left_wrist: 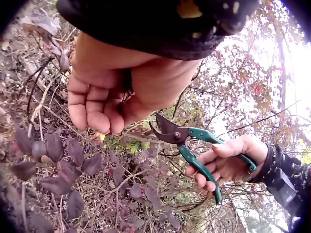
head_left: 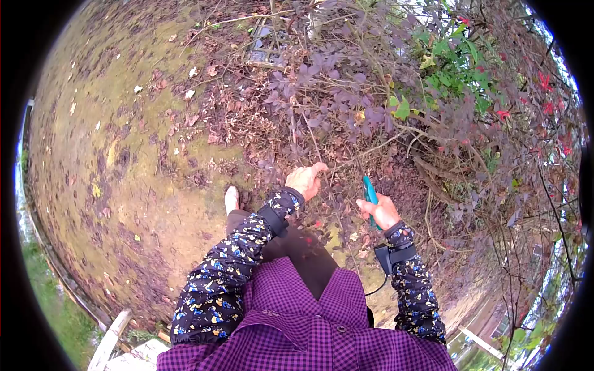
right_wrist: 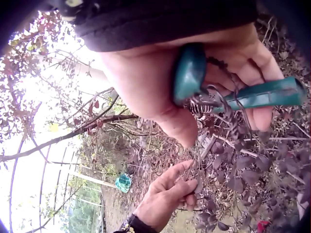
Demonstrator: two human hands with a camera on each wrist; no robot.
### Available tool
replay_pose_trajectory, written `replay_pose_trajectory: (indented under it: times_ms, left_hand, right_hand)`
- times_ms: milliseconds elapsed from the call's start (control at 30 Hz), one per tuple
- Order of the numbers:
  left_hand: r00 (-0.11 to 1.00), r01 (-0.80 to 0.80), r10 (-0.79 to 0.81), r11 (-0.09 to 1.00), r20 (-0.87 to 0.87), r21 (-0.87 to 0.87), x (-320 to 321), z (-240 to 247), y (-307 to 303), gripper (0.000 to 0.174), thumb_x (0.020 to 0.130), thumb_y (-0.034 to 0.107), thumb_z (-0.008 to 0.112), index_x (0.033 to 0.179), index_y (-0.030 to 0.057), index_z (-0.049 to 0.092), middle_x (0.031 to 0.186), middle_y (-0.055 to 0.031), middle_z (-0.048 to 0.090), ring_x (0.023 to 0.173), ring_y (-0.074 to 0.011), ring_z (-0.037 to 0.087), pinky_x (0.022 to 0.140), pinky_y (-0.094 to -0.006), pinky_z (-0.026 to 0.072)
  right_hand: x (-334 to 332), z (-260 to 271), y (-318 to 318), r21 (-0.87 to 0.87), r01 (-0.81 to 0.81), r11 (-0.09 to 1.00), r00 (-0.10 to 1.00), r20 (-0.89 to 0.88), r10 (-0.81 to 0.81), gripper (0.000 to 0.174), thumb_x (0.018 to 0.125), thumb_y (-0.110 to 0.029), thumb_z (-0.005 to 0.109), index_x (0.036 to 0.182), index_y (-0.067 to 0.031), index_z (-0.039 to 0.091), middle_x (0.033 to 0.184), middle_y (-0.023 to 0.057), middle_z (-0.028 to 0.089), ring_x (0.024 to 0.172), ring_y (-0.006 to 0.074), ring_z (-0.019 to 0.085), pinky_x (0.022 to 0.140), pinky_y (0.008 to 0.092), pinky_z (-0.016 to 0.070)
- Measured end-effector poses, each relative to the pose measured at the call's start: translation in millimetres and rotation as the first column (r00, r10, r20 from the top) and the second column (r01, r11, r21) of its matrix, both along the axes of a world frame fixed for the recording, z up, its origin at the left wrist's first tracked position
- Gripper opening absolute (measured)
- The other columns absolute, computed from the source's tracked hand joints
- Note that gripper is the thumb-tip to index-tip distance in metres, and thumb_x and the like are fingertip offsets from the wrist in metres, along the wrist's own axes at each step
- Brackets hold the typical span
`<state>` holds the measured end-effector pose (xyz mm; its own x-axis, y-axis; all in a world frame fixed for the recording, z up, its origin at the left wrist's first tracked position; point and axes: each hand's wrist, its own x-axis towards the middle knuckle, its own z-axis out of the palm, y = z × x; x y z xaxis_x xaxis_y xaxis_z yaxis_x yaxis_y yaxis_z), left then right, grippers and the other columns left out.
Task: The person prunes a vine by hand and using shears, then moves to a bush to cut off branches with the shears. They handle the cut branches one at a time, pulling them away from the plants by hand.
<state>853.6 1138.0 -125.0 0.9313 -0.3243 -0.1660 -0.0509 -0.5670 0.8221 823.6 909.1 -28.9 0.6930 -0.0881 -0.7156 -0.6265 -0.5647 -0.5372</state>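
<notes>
Green-handled pruning shears (head_left: 371, 196) lie in the right hand (head_left: 382, 212), whose fingers and thumb curl round the handles. In the left wrist view the shears' dark blades (left_wrist: 170, 131) stand apart, close beside the left hand (left_wrist: 121, 92). That hand's fingers are curled, with thin dark twig bits (left_wrist: 126, 94) pinched between thumb and fingers. The head view has the left hand (head_left: 304, 180) at a thin branch (head_left: 371, 150) of the shrub, left of the shears. In the right wrist view the shears' handles (right_wrist: 262, 94) are spread, with a spring between them.
A purple-leaved shrub (head_left: 346, 80) spreads ahead, with tangled bare branches (head_left: 445, 179) on the right. Mossy ground (head_left: 124, 154) with fallen leaves extends to the left. A dark grate-like object (head_left: 266, 46) lies at the top. One shoe (head_left: 231, 198) shows below the left hand.
</notes>
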Motion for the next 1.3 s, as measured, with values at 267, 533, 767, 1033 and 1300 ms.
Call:
replay_pose_trajectory:
  times_ms: [267,533,767,1033,1300]
  left_hand:
    - [0.99,-0.014,0.015,1.0,-0.139,0.007,0.5,6.5,2.2,0.03,0.078,0.014,0.057,0.107,0.019,0.056,0.073,-0.0154,0.062,0.081,-0.0354,0.06,0.072,-0.0444,0.0462]
    - [0.98,-0.187,0.191,0.979,-0.054,0.079,-14.5,-23.6,46.7,0.019,0.077,0.013,0.057,0.095,0.0154,0.062,0.074,-0.0149,0.063,0.076,-0.0322,0.062,0.069,-0.0403,0.048]
    - [0.937,-0.347,0.349,0.936,-0.019,0.062,-4.9,-20.9,120.1,0.019,0.077,0.007,0.053,0.09,0.0136,0.066,0.064,-0.0143,0.061,0.06,-0.0291,0.06,0.061,-0.0379,0.0482]
    - [0.91,-0.399,0.388,0.916,0.143,0.051,60.1,-20.9,131.5,0.05,0.077,0.008,0.059,0.125,0.0092,0.047,0.083,-0.0079,0.062,0.071,-0.0167,0.058,0.067,-0.0297,0.0483]
    - [0.991,-0.02,0.028,0.998,0.133,-0.058,53.8,23.0,-25.7,0.038,0.075,0.008,0.061,0.113,0.0092,0.054,0.071,-0.0104,0.063,0.067,-0.0268,0.063,0.062,-0.0356,0.0498]
  right_hand:
    - [6.5,15.5,-14.4,0.188,0.094,0.978,0.985,-0.161,-0.063,0.029,0.083,-0.029,0.064,0.081,-0.0003,0.06,0.063,0.0033,0.057,0.052,0.013,0.053,0.05,0.0262,0.042]
    - [-54.4,39.5,26.4,0.392,-0.034,0.92,0.95,-0.273,0.151,0.03,0.081,-0.029,0.066,0.09,-0.0015,0.06,0.067,0.0006,0.057,0.057,0.0102,0.055,0.057,0.026,0.046]
    - [-101.2,10.3,16.7,0.141,-0.15,0.979,0.941,-0.283,0.185,0.04,0.078,-0.035,0.067,0.097,-0.0007,0.058,0.073,0.0043,0.059,0.068,0.0131,0.058,0.063,0.0275,0.0461]
    - [-171.8,-30.6,-45.0,-0.125,-0.01,0.992,0.947,-0.321,-0.031,0.036,0.08,-0.035,0.065,0.078,0.0007,0.064,0.063,0.0082,0.063,0.058,0.0147,0.06,0.058,0.0278,0.0463]
    - [-203.6,-12.1,-21.2,-0.054,0.129,0.99,0.914,-0.382,-0.14,0.037,0.078,-0.036,0.066,0.073,0.001,0.066,0.068,0.0067,0.063,0.063,0.0165,0.057,0.059,0.0304,0.0424]
